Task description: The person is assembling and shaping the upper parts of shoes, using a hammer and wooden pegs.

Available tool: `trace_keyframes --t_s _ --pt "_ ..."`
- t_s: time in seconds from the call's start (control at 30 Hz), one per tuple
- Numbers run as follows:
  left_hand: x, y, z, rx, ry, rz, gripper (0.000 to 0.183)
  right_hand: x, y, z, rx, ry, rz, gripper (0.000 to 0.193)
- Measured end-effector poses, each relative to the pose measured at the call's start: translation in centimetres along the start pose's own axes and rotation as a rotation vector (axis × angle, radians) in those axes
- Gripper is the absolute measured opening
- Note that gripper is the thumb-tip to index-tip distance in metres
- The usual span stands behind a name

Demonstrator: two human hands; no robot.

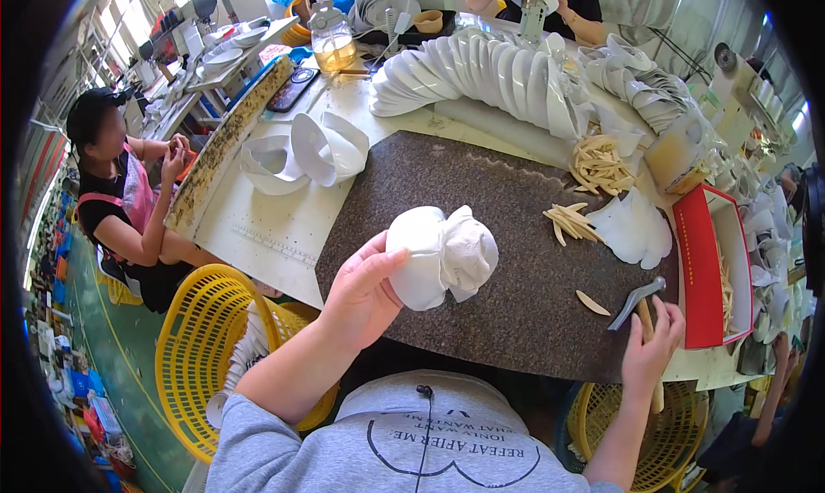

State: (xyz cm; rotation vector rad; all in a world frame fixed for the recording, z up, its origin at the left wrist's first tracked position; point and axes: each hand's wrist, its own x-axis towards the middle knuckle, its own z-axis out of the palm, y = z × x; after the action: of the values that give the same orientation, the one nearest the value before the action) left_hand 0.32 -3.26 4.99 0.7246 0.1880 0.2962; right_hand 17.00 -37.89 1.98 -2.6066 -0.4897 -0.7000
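My left hand [368, 278] grips a white shoe upper [421, 261] above the dark stone slab [481, 338], thumb on its near face. A crumpled, greyish-white lining [471, 251] bulges from its right side. At the slab's right edge, my right hand [655, 334] is closed round the wooden handle of a hammer [638, 299] with a grey metal head. Just left of the hammer lies a single tan, tapered strip [593, 303]. Beyond it are a small pile of such strips [574, 222] and flat white cut pieces [634, 227].
Nested white uppers [481, 76] arch across the table's back. Two more white pieces [322, 149] stand left. A red box [705, 270] sits right, a jar [333, 42] and phone [294, 89] back left. Yellow baskets [193, 347] flank me. A person [129, 192] sits left; another works opposite.
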Motion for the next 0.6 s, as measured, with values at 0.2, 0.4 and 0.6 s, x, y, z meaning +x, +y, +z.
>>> trace_keyframes --t_s 0.2,0.4,0.6 --pt "-1.4 -1.2 1.1 0.085 0.017 -0.001 0.064 2.2 -12.9 -0.2 0.856 -0.478 -0.261 0.036" --pt "-3.1 -2.2 1.4 0.068 0.002 -0.042 0.051 1.9 -18.6 2.6 1.486 -0.966 0.196 0.03" --pt "-4.2 -2.6 1.0 0.042 -0.003 0.002 0.047 1.6 -19.6 3.1 1.24 -0.598 -0.055 0.025"
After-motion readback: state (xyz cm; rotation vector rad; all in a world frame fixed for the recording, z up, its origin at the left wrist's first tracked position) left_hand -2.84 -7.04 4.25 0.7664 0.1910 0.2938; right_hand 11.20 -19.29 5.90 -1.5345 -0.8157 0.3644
